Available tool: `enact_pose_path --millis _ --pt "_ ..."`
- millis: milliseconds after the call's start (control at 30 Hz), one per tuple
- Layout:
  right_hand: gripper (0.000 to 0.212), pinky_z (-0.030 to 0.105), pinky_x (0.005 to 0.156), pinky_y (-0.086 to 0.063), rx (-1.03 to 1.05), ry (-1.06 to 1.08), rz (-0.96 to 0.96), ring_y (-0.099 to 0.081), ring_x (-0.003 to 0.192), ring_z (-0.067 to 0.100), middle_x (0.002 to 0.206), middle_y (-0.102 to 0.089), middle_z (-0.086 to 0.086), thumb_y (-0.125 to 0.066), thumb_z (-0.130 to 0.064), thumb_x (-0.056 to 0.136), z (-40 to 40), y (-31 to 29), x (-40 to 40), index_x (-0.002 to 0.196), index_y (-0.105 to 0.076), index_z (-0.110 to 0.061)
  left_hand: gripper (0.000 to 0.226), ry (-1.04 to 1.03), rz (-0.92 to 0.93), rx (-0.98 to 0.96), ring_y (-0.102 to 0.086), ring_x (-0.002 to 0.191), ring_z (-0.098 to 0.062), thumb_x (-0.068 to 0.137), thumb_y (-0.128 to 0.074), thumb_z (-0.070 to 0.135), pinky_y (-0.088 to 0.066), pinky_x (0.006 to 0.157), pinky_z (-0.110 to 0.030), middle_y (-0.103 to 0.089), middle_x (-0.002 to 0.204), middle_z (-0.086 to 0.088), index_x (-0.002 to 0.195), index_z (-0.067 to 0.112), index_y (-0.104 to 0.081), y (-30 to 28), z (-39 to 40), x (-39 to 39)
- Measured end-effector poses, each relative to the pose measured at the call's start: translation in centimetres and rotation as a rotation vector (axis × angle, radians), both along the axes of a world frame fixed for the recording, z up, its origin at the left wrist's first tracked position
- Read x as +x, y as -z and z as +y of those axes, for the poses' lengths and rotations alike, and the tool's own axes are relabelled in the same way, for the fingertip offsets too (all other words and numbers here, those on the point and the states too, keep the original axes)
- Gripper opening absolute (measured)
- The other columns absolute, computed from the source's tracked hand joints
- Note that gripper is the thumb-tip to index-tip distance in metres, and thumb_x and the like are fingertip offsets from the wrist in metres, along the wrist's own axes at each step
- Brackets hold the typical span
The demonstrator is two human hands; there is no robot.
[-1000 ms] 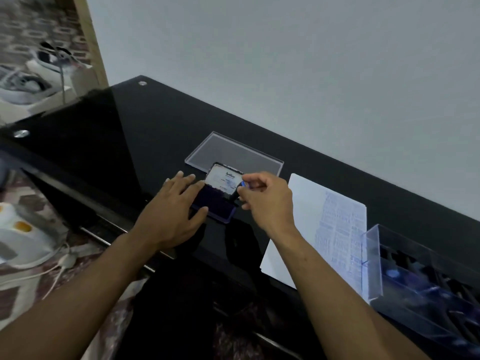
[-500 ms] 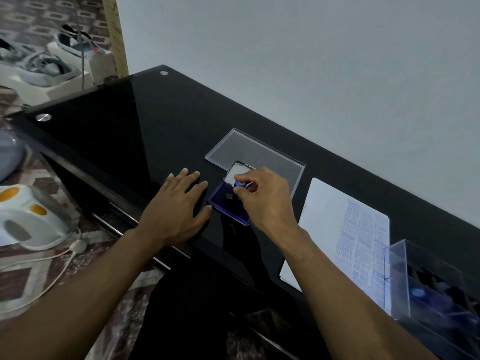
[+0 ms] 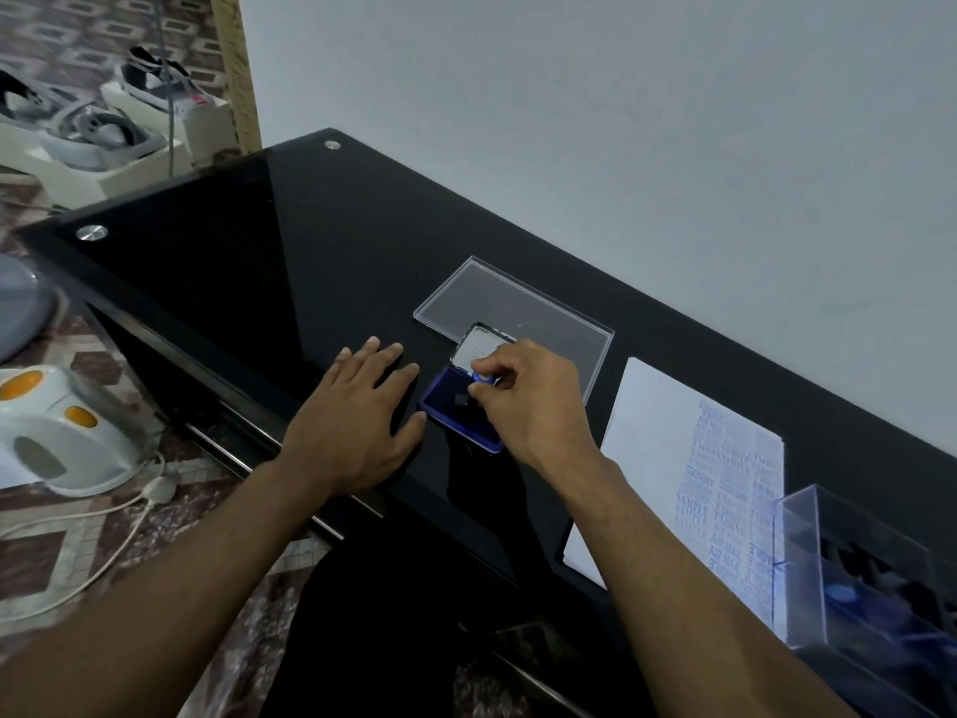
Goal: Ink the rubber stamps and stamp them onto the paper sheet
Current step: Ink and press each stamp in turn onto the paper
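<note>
Fingers of the right hand pinch a small blue stamp over the open ink pad, apparently touching it, while the flat left hand beside it may let the pad slide.

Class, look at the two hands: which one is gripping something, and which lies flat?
The right hand pinches a small blue stamp over the ink pad; the left hand lies flat on the table.

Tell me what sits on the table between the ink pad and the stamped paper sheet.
Only the right hand gripping a stamp over the ink pad; beyond it, bare black table up to the paper sheet, in the head view.
</note>
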State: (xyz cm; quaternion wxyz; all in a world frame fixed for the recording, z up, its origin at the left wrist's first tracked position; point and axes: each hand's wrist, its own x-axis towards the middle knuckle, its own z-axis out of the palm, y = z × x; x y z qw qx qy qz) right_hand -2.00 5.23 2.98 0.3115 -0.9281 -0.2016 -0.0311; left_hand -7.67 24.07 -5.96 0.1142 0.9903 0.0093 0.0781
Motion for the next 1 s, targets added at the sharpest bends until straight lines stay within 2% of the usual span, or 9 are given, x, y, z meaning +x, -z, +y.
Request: enact_pose_path --millis 100,300,500,733,900,1000 --pt "0.017 0.023 0.081 -0.056 0.0 0.0 0.001 -0.061 0.083 0.006 0.101 -0.066 -0.005 -0.076 -0.016 0.084 0.01 0.05 0.0 0.101 -0.076 -0.019 0.074 0.001 -0.003 -0.003 -0.015 0.154 -0.024 0.093 -0.022 0.066 -0.013 0.125 -0.046 -0.03 0.162 -0.006 0.152 0.023 -0.039 -0.01 0.01 -0.03" --pt "0.023 0.024 0.09 -0.054 0.02 0.04 0.03 -0.064 0.095 0.008 0.113 -0.067 -0.004 -0.071 -0.017 0.089 0.15 0.43 -0.15 0.112 -0.074 -0.019 0.074 -0.003 0.001 -0.005 -0.014 0.154 -0.024 0.093 -0.021 0.065 -0.015 0.125 -0.048 -0.03 0.162 -0.005 0.152 0.023 -0.039 -0.04 -0.05 -0.07" --pt "0.022 0.022 0.087 -0.054 0.035 0.045 0.016 -0.063 0.089 0.006 0.107 -0.069 -0.005 -0.074 -0.017 0.086 0.05 0.28 -0.25 0.108 -0.075 -0.019 0.075 -0.004 0.011 -0.004 -0.013 0.154 -0.023 0.093 -0.019 0.066 -0.015 0.125 -0.047 -0.029 0.163 -0.005 0.152 0.025 -0.037 -0.06 -0.05 -0.03" --pt "0.024 0.026 0.092 -0.054 0.026 0.054 0.017 -0.064 0.096 0.008 0.111 -0.069 -0.004 -0.073 -0.018 0.087 0.3 0.52 0.02 0.111 -0.074 -0.019 0.077 -0.008 0.021 -0.003 -0.012 0.154 -0.023 0.091 -0.017 0.067 -0.013 0.126 -0.046 -0.027 0.163 -0.005 0.152 0.025 -0.037 -0.23 -0.09 0.0" --pt "0.022 0.016 0.085 -0.052 0.049 0.052 0.021 -0.063 0.088 0.003 0.107 -0.071 -0.005 -0.076 -0.018 0.085 0.01 0.43 -0.09 0.106 -0.076 -0.019 0.078 -0.007 0.018 -0.005 -0.013 0.154 -0.023 0.09 -0.016 0.067 -0.014 0.125 -0.048 -0.028 0.163 -0.006 0.152 0.024 -0.038 -0.39 -0.21 -0.17" --pt "0.021 0.017 0.086 -0.053 0.054 0.053 0.01 -0.062 0.088 0.003 0.107 -0.07 -0.005 -0.075 -0.018 0.085 0.03 0.51 -0.11 0.106 -0.076 -0.02 0.08 -0.009 0.028 -0.013 -0.012 0.154 -0.024 0.089 -0.015 0.068 -0.014 0.125 -0.047 -0.027 0.163 -0.006 0.152 0.024 -0.038 -0.61 -0.27 -0.16"
